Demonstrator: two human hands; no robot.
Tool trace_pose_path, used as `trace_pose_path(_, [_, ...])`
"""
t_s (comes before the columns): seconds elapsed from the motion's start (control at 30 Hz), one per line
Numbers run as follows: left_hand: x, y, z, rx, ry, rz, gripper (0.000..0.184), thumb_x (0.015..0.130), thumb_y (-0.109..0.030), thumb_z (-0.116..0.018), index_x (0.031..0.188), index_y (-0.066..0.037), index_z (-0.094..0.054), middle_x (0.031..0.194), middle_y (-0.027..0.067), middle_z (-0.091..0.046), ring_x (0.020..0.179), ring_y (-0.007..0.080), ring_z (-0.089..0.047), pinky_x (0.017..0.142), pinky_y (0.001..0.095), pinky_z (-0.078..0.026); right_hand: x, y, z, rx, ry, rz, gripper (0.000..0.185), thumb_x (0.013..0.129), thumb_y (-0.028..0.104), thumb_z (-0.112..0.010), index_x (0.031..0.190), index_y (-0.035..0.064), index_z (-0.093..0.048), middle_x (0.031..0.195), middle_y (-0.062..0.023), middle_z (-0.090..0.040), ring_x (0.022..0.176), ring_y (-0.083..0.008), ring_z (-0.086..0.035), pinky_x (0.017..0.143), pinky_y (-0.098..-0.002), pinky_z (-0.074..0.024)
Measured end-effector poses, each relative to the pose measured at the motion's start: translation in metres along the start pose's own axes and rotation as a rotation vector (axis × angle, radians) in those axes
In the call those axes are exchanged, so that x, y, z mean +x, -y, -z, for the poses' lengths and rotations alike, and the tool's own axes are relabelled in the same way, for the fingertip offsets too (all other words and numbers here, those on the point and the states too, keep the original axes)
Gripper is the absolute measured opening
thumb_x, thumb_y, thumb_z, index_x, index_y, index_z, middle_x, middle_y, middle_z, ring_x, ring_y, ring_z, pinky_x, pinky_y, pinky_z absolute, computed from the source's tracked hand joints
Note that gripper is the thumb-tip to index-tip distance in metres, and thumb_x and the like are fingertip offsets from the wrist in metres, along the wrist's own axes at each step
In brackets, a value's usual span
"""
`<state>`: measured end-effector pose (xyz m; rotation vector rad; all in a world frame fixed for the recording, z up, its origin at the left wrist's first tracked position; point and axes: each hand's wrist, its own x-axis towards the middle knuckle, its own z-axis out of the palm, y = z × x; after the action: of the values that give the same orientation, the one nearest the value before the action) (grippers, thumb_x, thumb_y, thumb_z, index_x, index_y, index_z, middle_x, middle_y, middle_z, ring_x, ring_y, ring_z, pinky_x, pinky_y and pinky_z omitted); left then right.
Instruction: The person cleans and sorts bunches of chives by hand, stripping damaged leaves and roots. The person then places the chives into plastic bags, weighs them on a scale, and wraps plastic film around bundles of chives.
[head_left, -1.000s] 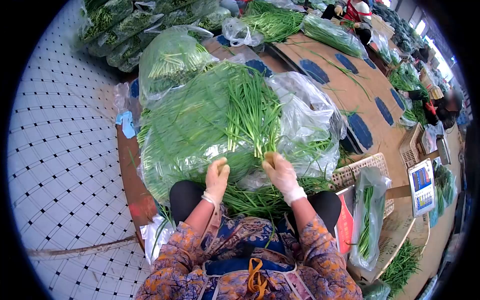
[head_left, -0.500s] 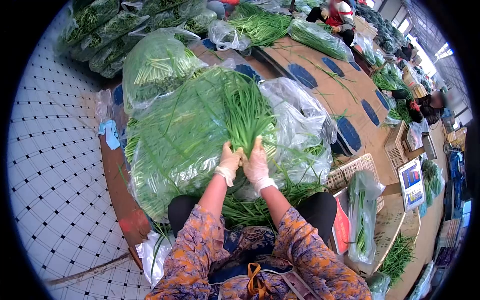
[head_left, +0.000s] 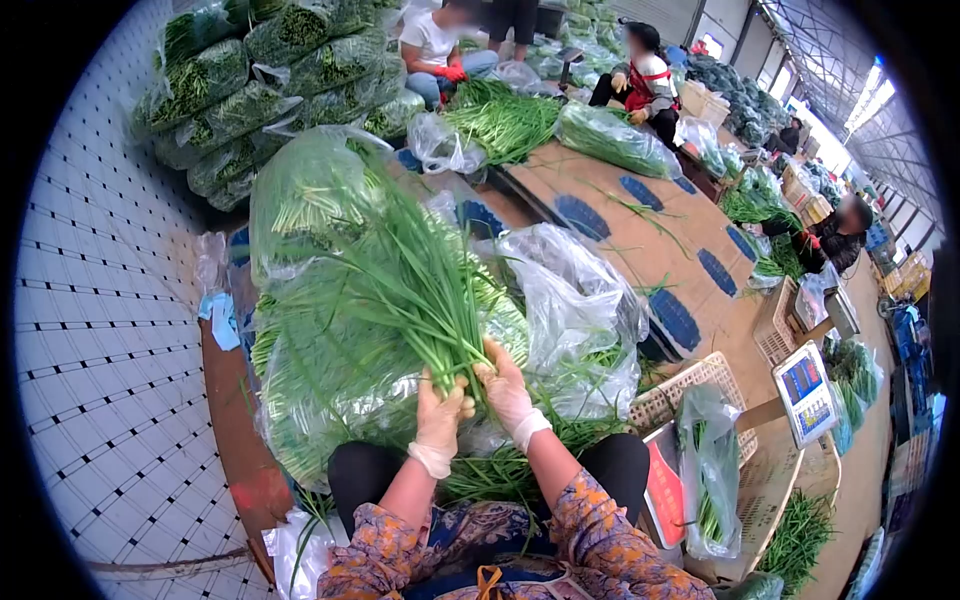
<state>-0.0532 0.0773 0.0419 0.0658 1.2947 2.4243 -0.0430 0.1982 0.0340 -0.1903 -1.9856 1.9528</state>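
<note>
A bunch of long green stalks [head_left: 415,285] is held at its cut ends by both of my gloved hands, its leafy tops fanning up and to the left. My left hand [head_left: 440,415] is closed round the lower ends. Right beside it, my right hand [head_left: 507,393] grips the same bunch from the other side. Under the bunch lies a large clear bag packed with greens [head_left: 330,370]. Loose stalks [head_left: 500,474] spread between my knees, below my hands. A crumpled clear plastic bag [head_left: 575,310] lies to the right of the bunch.
Stacked bagged greens [head_left: 290,90] stand at the upper left. On the right are a scale display [head_left: 806,393], a beige crate [head_left: 700,385] and a bag of stalks [head_left: 710,480]. Several people sit farther off, one in a red apron [head_left: 650,85]. A tiled surface [head_left: 120,350] fills the left.
My hands first came together on the stalks, then lifted the bunch, whose tops now lean left. The view has tilted up, showing more of the people and roof.
</note>
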Motion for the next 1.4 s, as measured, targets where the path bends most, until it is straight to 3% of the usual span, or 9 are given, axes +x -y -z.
trace_pose_path(0.17, [-0.013,0.028,0.059,0.006,-0.254,0.209,0.051,0.083,0.004,-0.047,0.127,-0.009,-0.025,0.091,0.0089,-0.054,0.057,0.012,-0.049,0.046,0.0223,-0.041,0.009,-0.074,0.027,-0.371,-0.162,0.035,0.039,0.089,0.012,-0.047,0.126,0.0011,-0.041,0.093,-0.0076,-0.056,0.068,-0.0123,-0.052,0.059,-0.0249,-0.0447])
trace_pose_path(0.37, [-0.048,-0.01,0.059,0.003,-0.282,0.003,0.068,0.085,-0.006,-0.053,0.137,-0.005,-0.009,0.095,0.0115,-0.056,0.06,0.0116,-0.055,0.049,0.0207,-0.046,0.028,-0.002,0.034,0.405,-0.299,-0.224,0.029,0.091,0.015,-0.046,0.118,0.0027,-0.046,0.086,-0.0028,-0.056,0.065,-0.009,-0.053,0.046,-0.0192,-0.0405])
trace_pose_path(0.5, [-0.064,0.031,0.091,-0.231,-0.226,0.226,0.029,0.085,-0.007,-0.054,0.111,0.001,-0.046,0.102,0.0141,-0.057,0.079,0.0227,-0.061,0.063,0.0271,-0.052,0.03,-0.039,0.045,0.068,-0.077,-0.604,0.036,0.088,0.018,-0.05,0.119,0.0011,-0.044,0.088,-0.0056,-0.056,0.07,-0.0126,-0.055,0.056,-0.026,-0.0476])
trace_pose_path(0.53, [-0.071,0.032,0.091,-0.252,-0.208,0.285,0.027,0.085,-0.008,-0.054,0.11,0.001,-0.047,0.102,0.0143,-0.057,0.083,0.024,-0.061,0.066,0.0276,-0.052,0.028,-0.046,0.048,-0.394,0.009,-0.39,0.047,0.085,0.019,-0.054,0.124,-0.0024,-0.039,0.103,-0.0147,-0.056,0.09,-0.0226,-0.057,0.078,-0.0335,-0.0474])
trace_pose_path(0.67, [-0.076,0.03,0.087,-0.335,-0.139,0.371,0.023,0.088,-0.013,-0.052,0.107,0.0,-0.048,0.102,0.0129,-0.057,0.09,0.0247,-0.059,0.073,0.0301,-0.051,0.006,-0.009,0.04,-0.762,0.014,-0.2,0.061,0.082,0.017,-0.057,0.13,-0.0064,-0.029,0.128,-0.0265,-0.04,0.121,-0.0342,-0.038,0.1,-0.0348,-0.0297])
trace_pose_path(0.93, [-0.063,0.039,0.085,-0.154,-0.238,0.348,0.034,0.092,-0.025,-0.045,0.117,-0.002,-0.048,0.099,0.009,-0.059,0.088,0.02,-0.059,0.072,0.0291,-0.049,-0.041,-0.019,0.043,-0.618,-0.098,0.24,0.049,0.08,0.002,-0.054,0.126,-0.0033,-0.038,0.119,-0.0208,-0.047,0.113,-0.031,-0.044,0.098,-0.0355,-0.0335])
trace_pose_path(1.03, [-0.063,0.044,0.091,-0.316,-0.165,0.308,0.032,0.092,-0.025,-0.046,0.114,-0.002,-0.048,0.092,0.0084,-0.061,0.079,0.0201,-0.062,0.066,0.0291,-0.052,-0.063,-0.01,0.021,-0.045,-0.051,-0.01,0.039,0.086,0.001,-0.048,0.124,-0.0019,-0.04,0.106,-0.0111,-0.055,0.095,-0.0154,-0.054,0.082,-0.0259,-0.044])
trace_pose_path(1.13, [-0.062,0.043,0.09,-0.415,-0.169,0.314,0.03,0.092,-0.024,-0.046,0.113,-0.003,-0.047,0.091,0.0084,-0.061,0.077,0.0199,-0.062,0.065,0.0294,-0.053,-0.072,0.011,0.001,-0.126,0.198,-0.141,0.031,0.089,0.007,-0.049,0.119,0.0006,-0.045,0.078,-0.0027,-0.059,0.07,-0.0074,-0.053,0.062,-0.0218,-0.0457])
trace_pose_path(1.4, [-0.061,0.038,0.087,-0.117,-0.282,0.329,0.02,0.09,-0.014,-0.046,0.109,-0.006,-0.046,0.088,0.0043,-0.059,0.072,0.0109,-0.058,0.057,0.0201,-0.048,-0.062,0.01,-0.037,-0.582,0.31,-0.27,0.022,0.086,0.021,-0.055,0.098,0.0018,-0.056,0.077,-0.0139,-0.062,0.074,-0.0225,-0.06,0.067,-0.0308,-0.0469])
